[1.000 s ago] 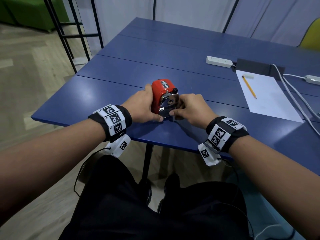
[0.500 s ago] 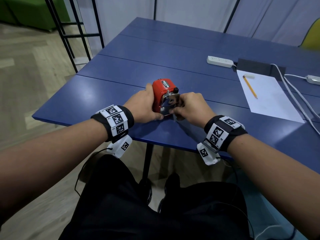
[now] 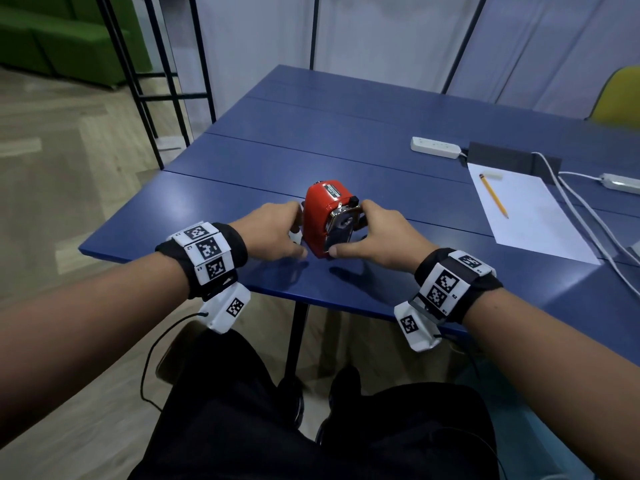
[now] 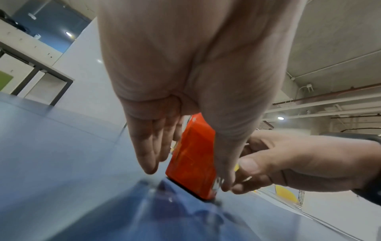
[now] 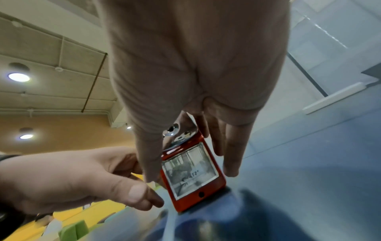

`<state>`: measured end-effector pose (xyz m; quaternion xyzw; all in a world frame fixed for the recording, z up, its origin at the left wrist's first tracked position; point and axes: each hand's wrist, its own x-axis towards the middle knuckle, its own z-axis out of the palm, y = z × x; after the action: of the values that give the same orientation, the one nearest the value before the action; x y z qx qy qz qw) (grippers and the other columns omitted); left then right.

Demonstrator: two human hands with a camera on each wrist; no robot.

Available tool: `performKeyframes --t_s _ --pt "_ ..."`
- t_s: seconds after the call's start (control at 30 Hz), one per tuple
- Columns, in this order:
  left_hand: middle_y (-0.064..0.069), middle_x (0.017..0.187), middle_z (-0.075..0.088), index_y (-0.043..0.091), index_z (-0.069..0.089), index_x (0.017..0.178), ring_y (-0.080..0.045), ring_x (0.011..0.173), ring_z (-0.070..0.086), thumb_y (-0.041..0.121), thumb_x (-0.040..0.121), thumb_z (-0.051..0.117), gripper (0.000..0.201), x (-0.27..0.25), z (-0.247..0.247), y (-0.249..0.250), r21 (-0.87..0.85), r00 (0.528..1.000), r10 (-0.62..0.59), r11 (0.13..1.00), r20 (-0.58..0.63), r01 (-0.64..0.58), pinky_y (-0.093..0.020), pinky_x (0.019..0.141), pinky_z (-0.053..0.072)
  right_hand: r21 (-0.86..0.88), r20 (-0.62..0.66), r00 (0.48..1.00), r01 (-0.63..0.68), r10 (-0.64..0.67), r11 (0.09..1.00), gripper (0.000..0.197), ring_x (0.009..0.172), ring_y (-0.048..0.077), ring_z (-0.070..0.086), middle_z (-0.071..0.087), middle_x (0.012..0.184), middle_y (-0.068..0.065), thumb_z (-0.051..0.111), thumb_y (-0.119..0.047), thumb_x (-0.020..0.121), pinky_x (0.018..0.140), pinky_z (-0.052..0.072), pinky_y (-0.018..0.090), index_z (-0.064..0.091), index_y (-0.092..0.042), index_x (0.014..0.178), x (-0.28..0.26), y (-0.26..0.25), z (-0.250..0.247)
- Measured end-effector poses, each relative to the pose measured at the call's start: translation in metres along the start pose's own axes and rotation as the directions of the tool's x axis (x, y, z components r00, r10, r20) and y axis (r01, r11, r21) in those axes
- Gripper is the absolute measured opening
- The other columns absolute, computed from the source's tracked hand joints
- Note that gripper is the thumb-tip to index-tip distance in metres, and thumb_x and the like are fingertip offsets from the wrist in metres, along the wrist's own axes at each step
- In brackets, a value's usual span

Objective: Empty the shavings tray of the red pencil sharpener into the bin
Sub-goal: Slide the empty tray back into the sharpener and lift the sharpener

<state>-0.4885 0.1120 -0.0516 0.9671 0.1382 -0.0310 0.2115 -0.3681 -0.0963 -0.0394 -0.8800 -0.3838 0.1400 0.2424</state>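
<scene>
Dim, even light from round ceiling lamps [image 5: 19, 77]; wrist views blur below the fingertips (edges bend).

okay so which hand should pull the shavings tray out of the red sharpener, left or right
Probably the right hand: its thumb already lies at the lower edge of the clear shavings tray and its fingers reach along the far side of the red pencil sharpener. The left hand sits beside the body, suited to steadying it.

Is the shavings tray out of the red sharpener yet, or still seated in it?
Still seated. In the right wrist view the clear-fronted tray sits flush in the red sharpener, which stands upright on the table.
</scene>
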Motion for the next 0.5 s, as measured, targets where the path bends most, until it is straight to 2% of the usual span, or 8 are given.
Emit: performKeyframes --t_s 0.1,0.17,0.27,0.37,0.43,0.5 --pt "0.006 0.121 0.059 0.015 0.044 0.137 -0.017 0.102 0.062 0.053 0.074 0.09 0.086 -0.002 0.008 0.006 -0.144 0.999 -0.023 0.989 -0.046 0.016 -0.031 0.084 0.049 0.095 0.008 1.0 0.009 -0.01 0.995 0.088 0.118 0.015 0.063 0.066 0.128 -0.006 0.096 -0.045 0.074 0.097 0.048 0.031 0.05 -0.02 0.146 0.006 -0.001 0.007" --pt "0.002 0.123 0.064 0.014 0.041 0.143 -0.018 0.102 0.064 0.054 0.074 0.089 0.093 0.0 0.015 0.013 -0.187 0.996 -0.019 0.982 -0.089 0.002 -0.031 0.084 0.049 0.108 0.011 1.0 0.02 -0.021 0.994 0.085 0.121 0.019 0.065 0.069 0.131 -0.002 0.096 -0.033 0.076 0.102 0.05 0.035 0.051 -0.021 0.147 0.011 0.001 0.008" --pt "-0.006 0.122 0.07 0.014 0.044 0.138 -0.024 0.101 0.069 0.05 0.076 0.089 0.084 0.007 0.021 0.019 -0.202 0.989 -0.057 0.979 -0.14 0.028 -0.036 0.084 0.055 0.074 0.038 0.998 0.04 -0.043 0.996 0.084 0.123 0.019 0.064 0.069 0.134 -0.001 0.093 -0.024 0.079 0.1 0.046 0.031 0.05 -0.021 0.151 0.018 0.005 0.004" --pt "-0.009 0.12 0.069 0.012 0.047 0.134 -0.025 0.098 0.065 0.043 0.076 0.09 0.078 0.013 0.018 0.025 -0.195 0.986 -0.081 0.98 -0.146 0.052 -0.035 0.08 0.051 0.058 0.048 0.996 0.071 -0.074 0.996 0.088 0.13 0.019 0.061 0.067 0.139 -0.001 0.092 -0.022 0.081 0.103 0.042 0.028 0.046 -0.022 0.156 0.025 0.01 -0.002" --pt "-0.009 0.12 0.068 0.011 0.047 0.134 -0.026 0.099 0.064 0.039 0.076 0.092 0.078 0.016 0.015 0.028 -0.169 0.986 -0.087 0.984 -0.144 0.062 -0.035 0.08 0.049 0.069 0.04 0.996 0.075 -0.078 0.995 0.09 0.131 0.019 0.061 0.067 0.14 0.0 0.092 -0.02 0.082 0.105 0.044 0.029 0.045 -0.023 0.158 0.029 0.012 -0.003" --pt "-0.01 0.123 0.067 0.01 0.047 0.137 -0.029 0.106 0.066 0.034 0.075 0.092 0.08 0.019 0.013 0.028 -0.15 0.988 -0.084 0.987 -0.133 0.064 -0.036 0.084 0.051 0.092 0.045 0.996 0.072 -0.077 0.993 0.091 0.128 0.02 0.063 0.067 0.138 0.0 0.092 -0.019 0.082 0.105 0.05 0.032 0.044 -0.023 0.159 0.032 0.013 -0.003"
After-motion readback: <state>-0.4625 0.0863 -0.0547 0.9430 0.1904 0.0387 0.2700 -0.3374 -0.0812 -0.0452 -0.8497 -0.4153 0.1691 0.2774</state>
